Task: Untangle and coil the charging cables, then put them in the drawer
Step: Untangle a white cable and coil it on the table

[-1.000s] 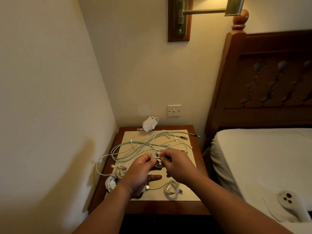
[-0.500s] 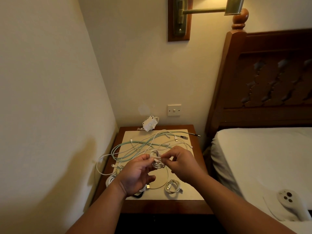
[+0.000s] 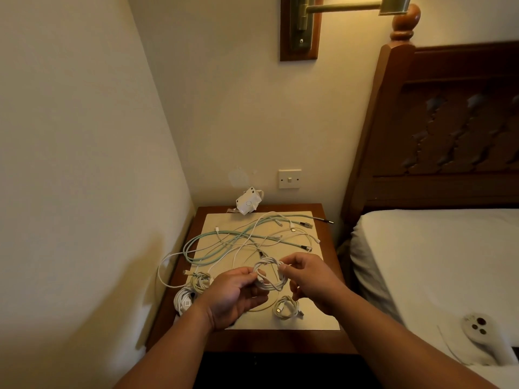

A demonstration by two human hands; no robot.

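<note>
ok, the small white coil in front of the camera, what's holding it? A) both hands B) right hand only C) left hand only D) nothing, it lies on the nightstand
A: the left hand and right hand each pinch one side of the white coil, above the nightstand.

A dark wooden nightstand stood in a corner of cream walls. Above it a white light switch sat on the back wall, with a brass wall lamp higher up. To its right were a carved wooden headboard and a white-sheeted bed.
</note>
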